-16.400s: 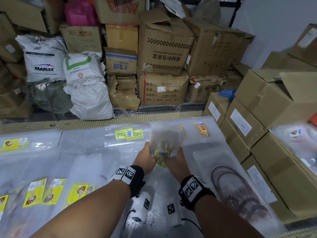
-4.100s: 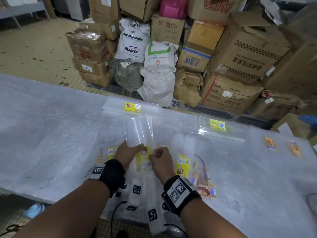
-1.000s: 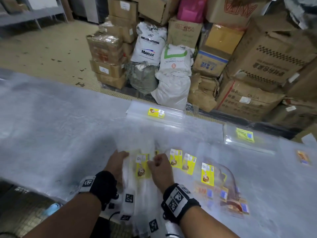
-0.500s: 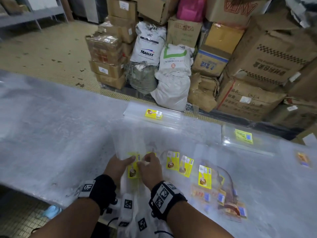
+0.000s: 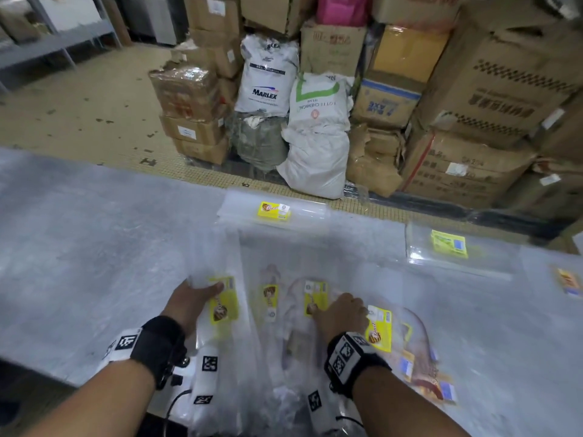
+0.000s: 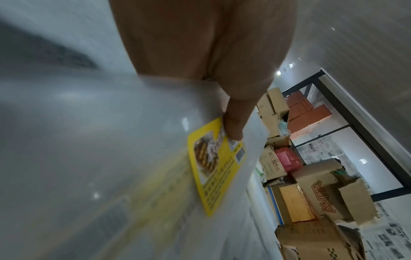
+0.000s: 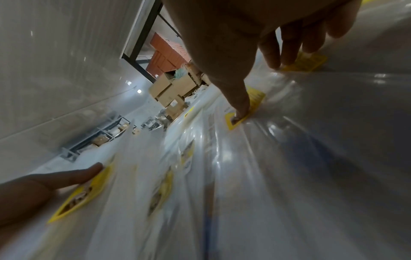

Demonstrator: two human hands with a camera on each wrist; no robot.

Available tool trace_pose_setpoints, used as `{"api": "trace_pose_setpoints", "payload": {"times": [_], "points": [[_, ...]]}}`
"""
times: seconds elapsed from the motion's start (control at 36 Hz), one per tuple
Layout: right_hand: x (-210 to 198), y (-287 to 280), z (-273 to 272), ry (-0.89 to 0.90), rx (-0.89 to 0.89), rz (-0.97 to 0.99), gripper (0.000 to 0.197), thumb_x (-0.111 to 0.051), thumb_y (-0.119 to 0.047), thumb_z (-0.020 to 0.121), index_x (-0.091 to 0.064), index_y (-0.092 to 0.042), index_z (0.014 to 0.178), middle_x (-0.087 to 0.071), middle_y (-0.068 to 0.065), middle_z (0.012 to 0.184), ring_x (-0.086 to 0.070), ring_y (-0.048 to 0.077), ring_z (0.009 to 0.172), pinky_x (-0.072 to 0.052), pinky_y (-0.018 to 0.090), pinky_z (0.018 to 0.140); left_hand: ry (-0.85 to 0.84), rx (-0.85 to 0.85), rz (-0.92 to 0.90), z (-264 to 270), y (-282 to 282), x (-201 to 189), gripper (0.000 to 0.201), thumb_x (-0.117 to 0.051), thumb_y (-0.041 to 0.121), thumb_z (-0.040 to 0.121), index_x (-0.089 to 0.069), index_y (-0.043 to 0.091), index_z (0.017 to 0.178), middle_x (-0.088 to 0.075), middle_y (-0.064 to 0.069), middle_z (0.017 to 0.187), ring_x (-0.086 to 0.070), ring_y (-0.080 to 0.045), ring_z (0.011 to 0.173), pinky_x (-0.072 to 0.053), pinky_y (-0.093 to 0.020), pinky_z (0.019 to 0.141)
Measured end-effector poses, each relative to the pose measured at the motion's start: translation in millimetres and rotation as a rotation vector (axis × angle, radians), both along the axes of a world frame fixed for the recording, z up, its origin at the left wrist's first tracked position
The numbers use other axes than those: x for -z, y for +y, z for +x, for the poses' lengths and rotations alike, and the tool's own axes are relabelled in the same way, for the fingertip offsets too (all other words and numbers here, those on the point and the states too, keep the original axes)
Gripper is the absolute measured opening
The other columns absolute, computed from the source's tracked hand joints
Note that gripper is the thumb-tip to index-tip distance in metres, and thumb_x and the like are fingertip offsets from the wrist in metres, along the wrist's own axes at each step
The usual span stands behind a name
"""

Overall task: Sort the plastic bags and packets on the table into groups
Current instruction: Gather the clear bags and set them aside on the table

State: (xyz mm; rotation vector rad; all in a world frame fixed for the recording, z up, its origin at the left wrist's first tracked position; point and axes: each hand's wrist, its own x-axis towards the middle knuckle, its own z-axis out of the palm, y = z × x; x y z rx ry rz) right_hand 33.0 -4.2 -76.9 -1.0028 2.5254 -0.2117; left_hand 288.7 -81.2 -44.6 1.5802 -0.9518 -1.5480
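Observation:
Several clear plastic bags with yellow labels lie fanned out on the grey table (image 5: 94, 247) in front of me. My left hand (image 5: 194, 299) grips the leftmost bag (image 5: 222, 302): the thumb lies on its yellow label (image 6: 213, 176) and the fingers are hidden under the plastic. My right hand (image 5: 342, 313) rests fingertips-down on the bags further right. Its thumb (image 7: 241, 105) presses one yellow label (image 5: 315, 298), and its fingers (image 7: 286, 52) touch another label (image 7: 308, 61). Between my hands lies one more labelled bag (image 5: 270, 299).
A flat stack of clear bags (image 5: 274, 211) sits at the table's far edge and another stack (image 5: 449, 244) lies to the right. More packets (image 5: 568, 282) are at the far right. Cardboard boxes (image 5: 492, 89) and white sacks (image 5: 315, 146) stand on the floor beyond.
My hands were together on one bag and have since parted. The left hand has drawn its bag to the left, and the right hand has moved right onto the neighbouring bags.

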Motion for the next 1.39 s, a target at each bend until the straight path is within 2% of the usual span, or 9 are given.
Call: {"api": "trace_pose_setpoints", "payload": {"times": [0.19,0.42,0.53,0.67,0.81,0.89,1.03,1.17,1.39], "points": [[-12.9,-6.3,-6.8,-0.290,0.156,-0.187,0.020,-0.055,-0.011,0.084,-0.051,-0.019,0.102,-0.063,0.011,0.114,-0.058,0.033,0.111,-0.046,0.034,0.090,0.041,0.017,0.033,1.2,-21.8,7.3,0.042,-0.071,0.002,0.085,-0.057,-0.001,0.124,-0.066,-0.026,0.115,-0.065,-0.038,0.097,-0.053,-0.054,0.088],[-43.8,-30.0,31.4,-0.466,0.200,-0.648,0.010,-0.052,-0.006,0.089,-0.049,-0.016,0.087,-0.053,-0.001,0.072,-0.054,0.026,0.076,-0.036,0.029,0.069,0.124,0.004,0.072,14.9,-39.9,18.9,0.036,-0.068,-0.002,0.085,-0.061,-0.002,0.120,-0.068,-0.026,0.110,-0.066,-0.035,0.088,-0.052,-0.055,0.087],[-52.8,-50.2,69.5,-0.660,0.133,-0.750,0.024,-0.063,-0.003,0.084,-0.051,-0.023,0.081,-0.054,-0.005,0.071,-0.048,0.010,0.062,-0.041,0.025,0.061,0.123,0.007,0.097,22.9,-43.9,18.0,0.019,-0.070,0.000,0.084,-0.069,0.005,0.102,-0.073,-0.019,0.094,-0.068,-0.034,0.084,-0.052,-0.058,0.087],[-50.2,-63.0,118.8,-0.844,0.033,-0.650,0.021,-0.066,-0.009,0.085,-0.053,-0.024,0.090,-0.065,0.009,0.086,-0.057,0.021,0.069,-0.048,0.032,0.062,0.167,-0.007,0.117,33.8,-46.4,22.6,0.026,-0.065,-0.003,0.086,-0.066,-0.002,0.113,-0.070,-0.026,0.103,-0.069,-0.034,0.084,-0.053,-0.054,0.085],[-31.9,-64.8,151.0,-0.751,-0.060,-0.549,0.017,-0.063,-0.010,0.087,-0.052,-0.018,0.097,-0.057,-0.005,0.077,-0.055,0.015,0.072,-0.040,0.013,0.057,0.356,-0.118,0.235,40.5,-47.5,26.8,0.051,-0.057,0.038,0.094,-0.058,0.001,0.129,-0.065,-0.029,0.120,-0.064,-0.044,0.106,-0.049,-0.056,0.095],[-21.7,-63.2,164.4,-0.684,-0.091,-0.506,0.016,-0.062,-0.012,0.086,-0.051,-0.019,0.095,-0.052,-0.010,0.074,-0.052,0.013,0.072,-0.039,0.019,0.060,0.436,-0.070,0.287,45.0,-44.4,23.7,0.066,-0.042,0.061,0.096,-0.063,0.004,0.122,-0.066,-0.027,0.118,-0.061,-0.044,0.113,-0.044,-0.055,0.102],[-17.8,-62.7,175.9,-0.642,-0.142,-0.468,0.018,-0.067,-0.019,0.086,-0.051,-0.020,0.095,-0.052,-0.011,0.073,-0.052,0.010,0.071,-0.040,0.020,0.065,0.154,-0.010,0.099,53.9,-36.7,31.2,0.033,-0.073,0.015,0.086,-0.066,0.000,0.115,-0.070,-0.026,0.107,-0.068,-0.042,0.097,-0.049,-0.061,0.094],[-17.6,-62.6,153.6,-0.461,-0.120,-0.339,0.022,-0.059,-0.032,0.086,-0.051,-0.025,0.105,-0.064,0.001,0.105,-0.063,0.022,0.097,-0.048,0.029,0.085,0.086,-0.072,0.085,72.5,-40.7,39.9,0.026,-0.072,0.003,0.084,-0.066,-0.002,0.108,-0.070,-0.025,0.098,-0.067,-0.040,0.093,-0.049,-0.061,0.094],[-5.8,-50.1,112.1,0.002,-0.212,0.056,0.073,-0.065,-0.061,0.077,-0.046,-0.015,0.130,-0.048,0.006,0.134,-0.045,0.028,0.125,-0.039,0.036,0.101,0.050,-0.108,0.091,106.5,-54.2,43.1,0.018,-0.065,0.000,0.089,-0.064,-0.004,0.107,-0.067,-0.028,0.098,-0.064,-0.038,0.088,-0.048,-0.062,0.090]]}}
